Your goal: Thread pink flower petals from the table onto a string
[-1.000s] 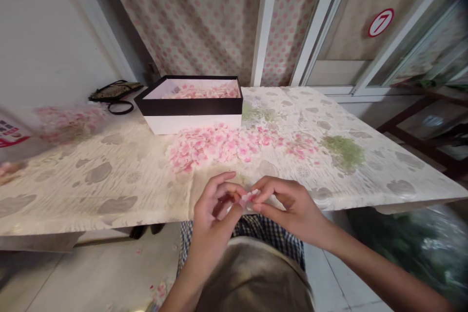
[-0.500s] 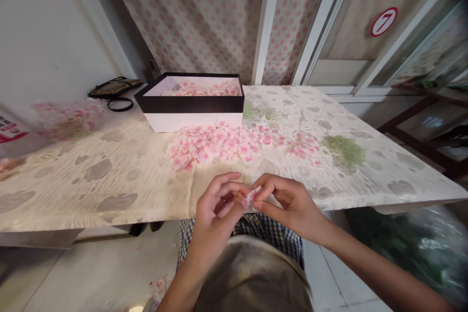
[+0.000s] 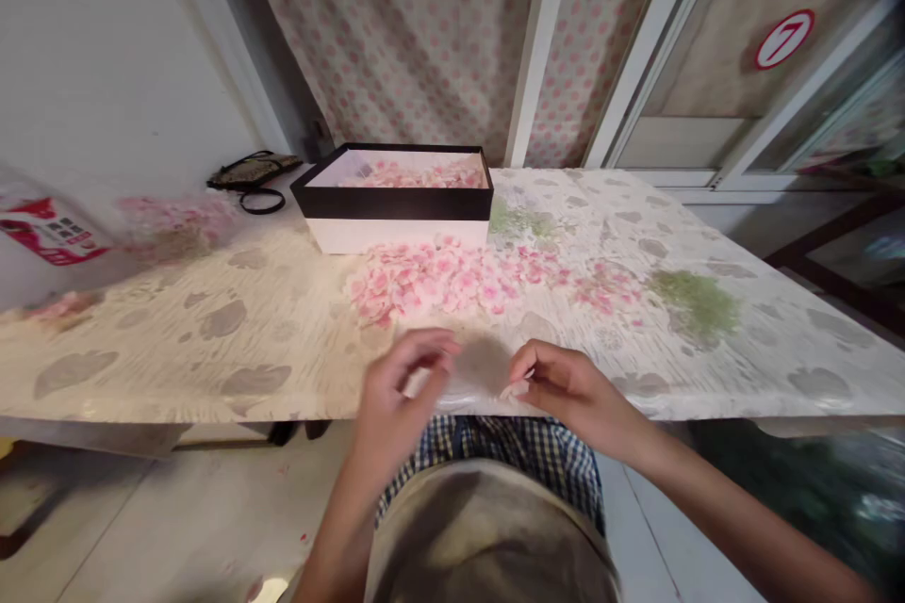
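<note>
Overhead, a round red-ringed sign (image 3: 783, 39) reads "7". At the desk's (image 3: 212, 339) near edge, the right hand (image 3: 566, 386) pinches a small pale petal (image 3: 515, 389); the left hand (image 3: 396, 396) is blurred, fingers curled, grasp unclear. Pink petals (image 3: 438, 275) lie before a black-rimmed box (image 3: 396, 203).

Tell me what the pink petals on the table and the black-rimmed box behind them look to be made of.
Pink petals: likely fabric or thin paper, matte; flat, identical shapes in a loose heap. Box: probably cardboard, smooth matte black band over white walls, with crisp straight edges. Neither can be told for certain by look.
</note>
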`<state>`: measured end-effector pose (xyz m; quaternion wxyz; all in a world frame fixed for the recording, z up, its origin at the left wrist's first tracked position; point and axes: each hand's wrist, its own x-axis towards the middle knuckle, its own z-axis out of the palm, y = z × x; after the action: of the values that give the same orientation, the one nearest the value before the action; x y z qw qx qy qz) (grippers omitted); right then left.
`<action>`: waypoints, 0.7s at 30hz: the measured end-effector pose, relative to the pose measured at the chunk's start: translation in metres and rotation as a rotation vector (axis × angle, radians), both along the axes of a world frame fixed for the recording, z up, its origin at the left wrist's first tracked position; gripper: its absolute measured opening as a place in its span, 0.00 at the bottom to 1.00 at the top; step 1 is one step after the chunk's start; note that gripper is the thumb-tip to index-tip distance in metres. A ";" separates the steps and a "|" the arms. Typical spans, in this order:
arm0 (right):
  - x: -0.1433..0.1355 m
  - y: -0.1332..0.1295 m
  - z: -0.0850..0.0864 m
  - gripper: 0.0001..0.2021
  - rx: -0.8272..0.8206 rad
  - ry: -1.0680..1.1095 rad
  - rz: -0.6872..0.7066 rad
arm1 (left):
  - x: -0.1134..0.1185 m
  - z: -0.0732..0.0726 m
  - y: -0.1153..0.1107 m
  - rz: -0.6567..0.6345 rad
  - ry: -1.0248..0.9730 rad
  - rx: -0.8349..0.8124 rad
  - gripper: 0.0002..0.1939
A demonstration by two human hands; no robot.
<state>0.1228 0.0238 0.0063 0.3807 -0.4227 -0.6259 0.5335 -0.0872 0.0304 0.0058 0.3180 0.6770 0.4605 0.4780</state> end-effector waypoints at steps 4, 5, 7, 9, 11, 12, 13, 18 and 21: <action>0.006 0.006 0.000 0.04 -0.029 0.034 -0.038 | -0.055 -0.011 0.033 0.594 0.367 0.076 0.15; 0.007 0.007 0.000 0.04 -0.028 0.037 -0.035 | -0.065 -0.012 0.040 0.607 0.407 0.051 0.17; 0.007 0.007 0.000 0.04 -0.018 0.021 -0.033 | -0.078 -0.014 0.050 0.569 0.464 -0.004 0.19; 0.007 0.007 -0.001 0.04 -0.007 -0.001 -0.033 | -0.081 -0.013 0.054 0.534 0.508 -0.037 0.18; 0.006 0.006 -0.002 0.04 0.004 -0.023 -0.030 | -0.078 -0.012 0.055 0.539 0.538 -0.054 0.15; 0.005 0.006 -0.002 0.04 0.012 -0.034 -0.028 | -0.077 -0.012 0.055 0.547 0.548 -0.061 0.13; 0.005 0.005 -0.003 0.04 0.021 -0.044 -0.026 | -0.076 -0.012 0.055 0.554 0.553 -0.067 0.12; 0.004 0.005 -0.004 0.04 0.045 -0.065 -0.022 | -0.080 -0.016 0.056 0.552 0.515 -0.073 0.10; 0.004 0.005 -0.004 0.04 0.049 -0.065 -0.027 | -0.080 -0.015 0.055 0.580 0.513 -0.083 0.12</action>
<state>0.1269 0.0289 0.0028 0.3776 -0.4385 -0.6452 0.4989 -0.1671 0.0854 -0.0095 0.0712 0.6027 0.7165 0.3440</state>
